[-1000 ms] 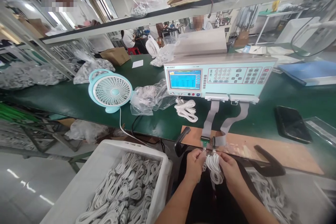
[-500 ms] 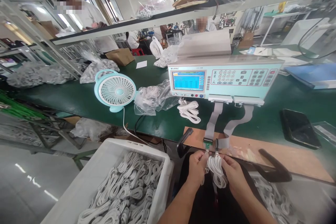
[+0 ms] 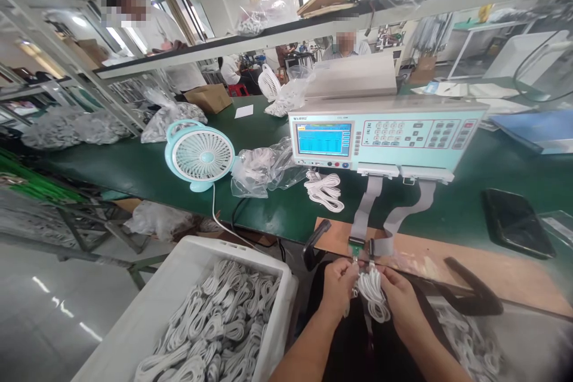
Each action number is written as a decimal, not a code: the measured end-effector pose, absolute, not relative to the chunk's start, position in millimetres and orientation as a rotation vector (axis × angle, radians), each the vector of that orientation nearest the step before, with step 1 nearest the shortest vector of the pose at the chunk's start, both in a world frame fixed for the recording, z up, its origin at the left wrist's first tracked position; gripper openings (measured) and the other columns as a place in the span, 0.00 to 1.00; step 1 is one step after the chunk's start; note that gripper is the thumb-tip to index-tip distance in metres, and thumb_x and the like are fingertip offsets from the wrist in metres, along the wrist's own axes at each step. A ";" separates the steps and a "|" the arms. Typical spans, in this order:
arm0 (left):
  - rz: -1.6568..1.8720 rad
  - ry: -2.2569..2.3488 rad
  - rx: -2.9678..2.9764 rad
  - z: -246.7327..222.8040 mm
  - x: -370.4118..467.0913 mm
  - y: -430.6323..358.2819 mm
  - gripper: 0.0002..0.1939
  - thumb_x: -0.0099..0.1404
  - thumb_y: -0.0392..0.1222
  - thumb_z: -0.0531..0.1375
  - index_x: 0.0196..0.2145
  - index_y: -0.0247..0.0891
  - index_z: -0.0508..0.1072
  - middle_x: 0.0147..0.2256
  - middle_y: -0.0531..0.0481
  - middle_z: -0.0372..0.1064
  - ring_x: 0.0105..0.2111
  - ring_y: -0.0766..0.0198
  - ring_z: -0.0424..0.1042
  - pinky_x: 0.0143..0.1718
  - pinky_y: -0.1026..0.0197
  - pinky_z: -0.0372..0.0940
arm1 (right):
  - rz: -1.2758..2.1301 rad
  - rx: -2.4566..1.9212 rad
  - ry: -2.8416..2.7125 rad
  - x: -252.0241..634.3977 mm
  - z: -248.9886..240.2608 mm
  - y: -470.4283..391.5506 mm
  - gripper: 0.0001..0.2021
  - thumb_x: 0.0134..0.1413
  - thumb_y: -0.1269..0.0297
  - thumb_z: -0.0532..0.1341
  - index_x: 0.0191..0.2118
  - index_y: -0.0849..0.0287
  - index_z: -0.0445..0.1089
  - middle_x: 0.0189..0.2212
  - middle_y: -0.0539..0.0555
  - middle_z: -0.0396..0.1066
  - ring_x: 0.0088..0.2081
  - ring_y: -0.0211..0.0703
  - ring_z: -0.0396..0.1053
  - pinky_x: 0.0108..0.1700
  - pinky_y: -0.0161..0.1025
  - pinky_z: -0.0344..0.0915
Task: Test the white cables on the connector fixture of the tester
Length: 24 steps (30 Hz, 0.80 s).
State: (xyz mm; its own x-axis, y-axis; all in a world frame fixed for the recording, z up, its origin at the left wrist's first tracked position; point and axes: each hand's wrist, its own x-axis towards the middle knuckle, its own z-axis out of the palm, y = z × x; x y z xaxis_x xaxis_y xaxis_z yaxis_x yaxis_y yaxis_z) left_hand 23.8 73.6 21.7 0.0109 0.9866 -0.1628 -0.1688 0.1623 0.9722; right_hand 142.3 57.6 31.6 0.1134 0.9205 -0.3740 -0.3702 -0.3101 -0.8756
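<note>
A coiled white cable (image 3: 374, 295) hangs between my two hands, just below two small connector boards (image 3: 357, 245) at the edge of a wooden strip. My left hand (image 3: 339, 286) is closed with its fingertips pinching a cable end at the left board. On the coil's other side, my right hand (image 3: 400, 295) is closed on the cable near its upper end. Grey ribbon cables (image 3: 366, 206) run from the boards up to a tester (image 3: 385, 137) with a lit blue screen. The plugs themselves are partly hidden by my fingers.
A white bin (image 3: 179, 274) full of coiled cables stands at the lower left. Black clamps (image 3: 470, 292) hold the wooden strip (image 3: 430, 256). On the green table are a fan (image 3: 206, 157), a bagged bundle, a loose coil (image 3: 323, 191) and a phone (image 3: 517, 221). People are beyond.
The whole view has shifted slightly, with things appearing a little further right. Both hands keep their hold at the boards.
</note>
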 end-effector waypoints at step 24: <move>1.232 1.148 0.959 20.2 26.5 68.7 0.27 0.51 0.63 0.59 0.18 0.32 0.65 0.16 0.55 0.54 0.20 0.70 0.52 0.23 0.67 0.50 | 1.429 -1.223 -0.723 144.5 27.7 60.7 0.14 0.30 0.57 0.71 0.26 0.59 0.75 0.24 0.53 0.74 0.31 0.51 0.70 0.34 0.38 0.66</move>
State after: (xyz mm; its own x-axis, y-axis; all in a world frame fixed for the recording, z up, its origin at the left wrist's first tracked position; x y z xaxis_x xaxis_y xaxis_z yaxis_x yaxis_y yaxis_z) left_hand 26.5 68.7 20.2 -0.0260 0.9917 -0.1258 -0.1953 0.1184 0.9736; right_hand 144.5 60.7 27.7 0.0967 0.9517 -0.2913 -0.3293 -0.2456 -0.9117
